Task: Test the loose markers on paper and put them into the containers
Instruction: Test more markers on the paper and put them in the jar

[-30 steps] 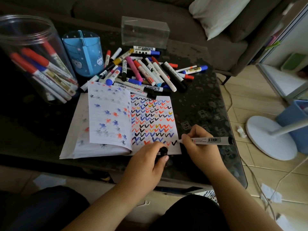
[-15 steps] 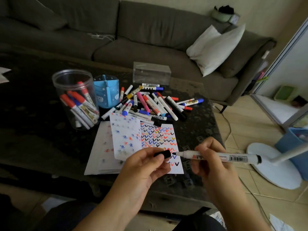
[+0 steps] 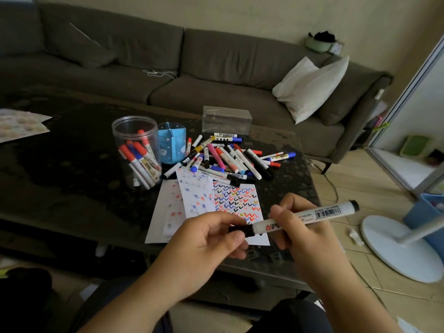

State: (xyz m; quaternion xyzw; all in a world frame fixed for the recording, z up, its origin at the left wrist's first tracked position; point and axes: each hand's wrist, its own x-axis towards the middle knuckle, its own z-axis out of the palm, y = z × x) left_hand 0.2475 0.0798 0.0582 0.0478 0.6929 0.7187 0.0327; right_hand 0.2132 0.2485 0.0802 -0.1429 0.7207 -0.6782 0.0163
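A white marker (image 3: 310, 216) is gripped in the right hand (image 3: 300, 227), fingers curled round its barrel, and is held above the near edge of the bench (image 3: 72, 164). Its black cap (image 3: 241, 230) is pinched between thumb and fingers of the left hand (image 3: 206, 239) and is seated on, or right at, the marker's tip; which of the two cannot be told. Beneath the hands, paper (image 3: 236, 200) covered with coloured tick marks is laid on the bench. Behind the paper a heap of loose markers (image 3: 230, 157) is spread out. To its left a clear jar (image 3: 137, 152) is stood with several markers inside, and a blue pot (image 3: 171, 143) is placed just beside it. A clear box (image 3: 227, 120) is set behind the heap.
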